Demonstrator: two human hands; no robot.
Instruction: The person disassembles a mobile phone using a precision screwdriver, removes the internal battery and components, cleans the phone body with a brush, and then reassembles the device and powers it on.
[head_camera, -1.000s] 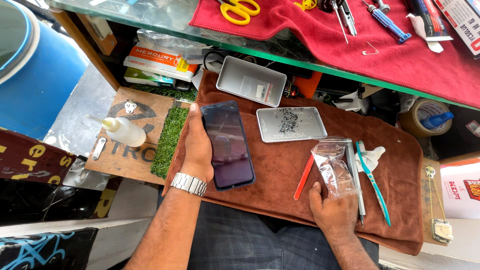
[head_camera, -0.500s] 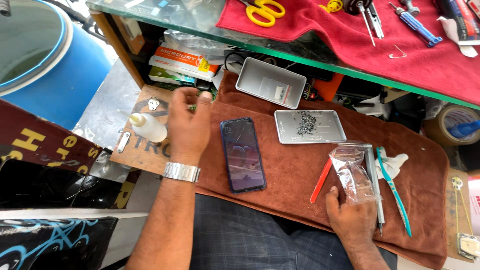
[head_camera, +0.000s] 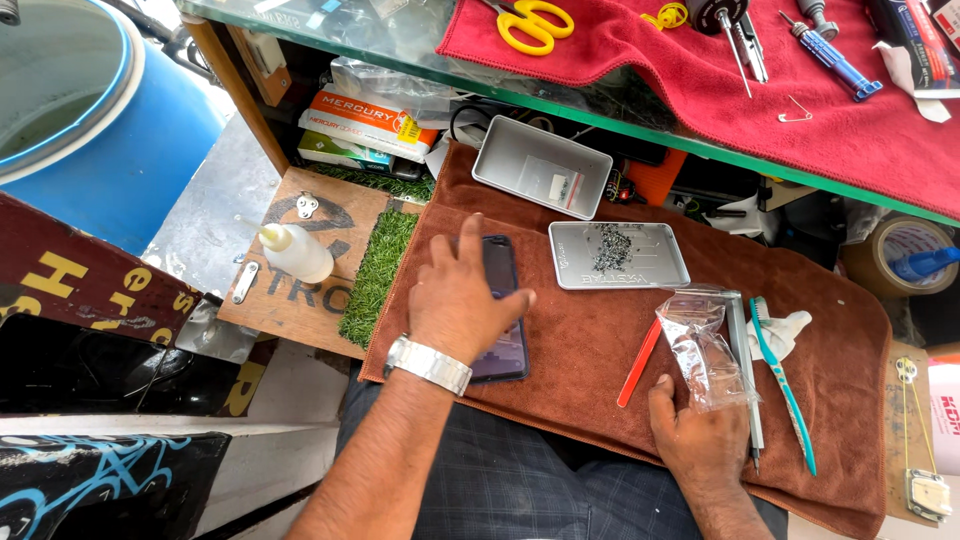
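Observation:
A dark phone (head_camera: 503, 268) lies face up on the brown towel (head_camera: 590, 350) across my lap. My left hand (head_camera: 462, 300), with a metal watch on the wrist, lies over the phone with its thumb hooked on the right edge. My right hand (head_camera: 700, 435) rests at the towel's near edge and pins the lower end of a clear plastic bag (head_camera: 693, 340). A red stick tool (head_camera: 640, 350) lies just left of the bag. To the bag's right lie a grey metal tool (head_camera: 740, 350) and a teal toothbrush (head_camera: 785, 395).
Beyond the phone are a flat metal tray with tiny screws (head_camera: 617, 255) and a grey box (head_camera: 540, 168). A white squeeze bottle (head_camera: 295, 250) and a green turf patch (head_camera: 380, 270) are on the left. A blue barrel (head_camera: 90, 110) stands far left, a tape roll (head_camera: 905, 250) right, yellow scissors (head_camera: 530, 25) on the shelf above.
My left hand left the phone, reached left to the squeeze bottle, and has come back onto the phone. The right hand has stayed on the bag.

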